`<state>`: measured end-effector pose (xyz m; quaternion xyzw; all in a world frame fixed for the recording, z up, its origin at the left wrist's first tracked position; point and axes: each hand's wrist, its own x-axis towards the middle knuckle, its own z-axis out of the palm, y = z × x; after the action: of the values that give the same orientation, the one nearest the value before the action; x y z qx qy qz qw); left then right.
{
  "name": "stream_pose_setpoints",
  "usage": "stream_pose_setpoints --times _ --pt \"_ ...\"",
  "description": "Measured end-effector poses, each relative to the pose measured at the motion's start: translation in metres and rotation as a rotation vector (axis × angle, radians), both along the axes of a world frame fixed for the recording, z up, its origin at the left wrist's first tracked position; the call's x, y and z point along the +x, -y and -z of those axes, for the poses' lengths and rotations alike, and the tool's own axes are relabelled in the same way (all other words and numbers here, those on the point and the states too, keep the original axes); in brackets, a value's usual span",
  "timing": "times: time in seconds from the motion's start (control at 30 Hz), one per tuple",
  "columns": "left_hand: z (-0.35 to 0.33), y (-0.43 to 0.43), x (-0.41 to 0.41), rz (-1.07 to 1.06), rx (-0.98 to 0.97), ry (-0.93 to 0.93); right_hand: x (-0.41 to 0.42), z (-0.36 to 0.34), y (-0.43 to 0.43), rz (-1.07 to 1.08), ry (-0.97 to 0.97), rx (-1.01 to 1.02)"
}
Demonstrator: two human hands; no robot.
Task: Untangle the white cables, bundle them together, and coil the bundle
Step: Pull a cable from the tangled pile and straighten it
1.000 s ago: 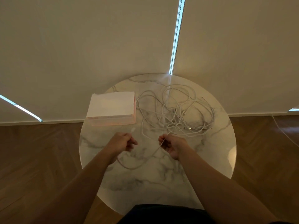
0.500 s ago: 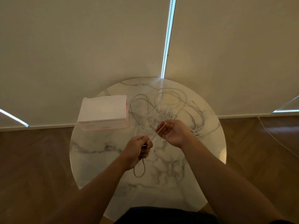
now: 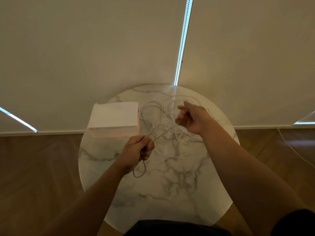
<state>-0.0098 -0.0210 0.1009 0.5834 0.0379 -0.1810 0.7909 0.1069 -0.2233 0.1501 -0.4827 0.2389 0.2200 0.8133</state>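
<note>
Grip the cable (image 3: 144, 167) firmly in curled left hand (image 3: 138, 149), right of the box (image 3: 113, 117); comb white cables (image 3: 163, 132) apart gently with spread, empty right hand (image 3: 193, 118).

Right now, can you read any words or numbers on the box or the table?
No text here can be read.
box: a faint pinkish mark at its front left edge, too blurred to read.
white cables and table: no writing shows.
</note>
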Motion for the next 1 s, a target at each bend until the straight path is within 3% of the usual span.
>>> stream_pose_setpoints --times 0.1,0.27,0.47,0.53,0.7,0.77,0.83,0.93,1.0 --pt "0.006 0.0 -0.005 0.064 0.064 -0.02 -0.009 0.017 0.007 -0.028 -0.069 -0.097" --pt "0.022 -0.006 -0.028 0.096 0.009 -0.095 -0.013 -0.01 0.024 -0.203 0.263 0.029" --pt "0.022 -0.009 -0.034 0.138 0.029 -0.082 -0.016 0.028 0.034 -0.201 -0.04 -0.405" --pt "0.026 -0.008 -0.039 0.153 0.075 -0.085 -0.015 0.03 0.037 -0.175 0.051 -0.403" --pt "0.027 0.0 -0.041 0.134 0.062 -0.101 -0.003 0.002 0.035 -0.064 0.364 -0.174" --pt "0.023 -0.001 -0.038 0.132 0.064 -0.089 0.002 0.002 0.038 0.001 0.303 -0.151" --pt "0.021 -0.007 -0.037 0.127 0.071 -0.081 0.002 0.01 0.042 0.028 0.119 -0.243" --pt "0.021 -0.017 -0.037 0.134 0.069 -0.087 -0.009 0.026 0.048 -0.081 -0.119 -0.352" --pt "0.022 -0.02 -0.039 0.149 0.086 -0.098 -0.015 0.029 0.049 -0.157 -0.076 -0.337"
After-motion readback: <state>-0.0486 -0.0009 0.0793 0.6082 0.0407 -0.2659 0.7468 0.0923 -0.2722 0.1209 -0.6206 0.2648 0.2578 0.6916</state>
